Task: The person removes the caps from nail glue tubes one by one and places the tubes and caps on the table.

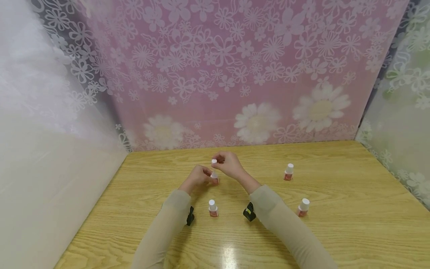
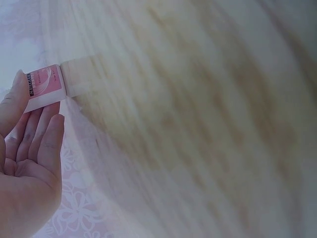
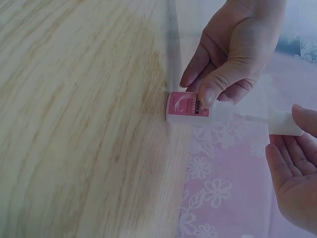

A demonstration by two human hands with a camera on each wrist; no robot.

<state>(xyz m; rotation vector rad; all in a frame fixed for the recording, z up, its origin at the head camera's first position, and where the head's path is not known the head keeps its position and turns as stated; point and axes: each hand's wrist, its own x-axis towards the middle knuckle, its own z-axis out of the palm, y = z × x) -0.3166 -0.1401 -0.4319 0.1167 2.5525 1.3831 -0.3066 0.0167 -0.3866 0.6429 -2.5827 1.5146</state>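
My left hand (image 1: 199, 175) grips a small white nail glue bottle (image 3: 187, 110) with a pink label, thumb on one side and fingers on the other. The bottle stands upright on the wooden table, its neck uncovered. Just above it, my right hand (image 1: 230, 165) pinches a white cap (image 3: 285, 124) between thumb and fingertips. A thin pale stem (image 3: 251, 118) runs between the cap and the bottle's neck in the right wrist view. The left wrist view shows the label and lower part of the bottle (image 2: 45, 84) at the left fingertips.
One capped bottle (image 1: 213, 208) stands between my forearms. Two more capped bottles, a farther one (image 1: 288, 172) and a nearer one (image 1: 303, 207), are on the right of the wooden table (image 1: 349, 186). Flowered curtains (image 1: 215, 74) enclose the back and sides.
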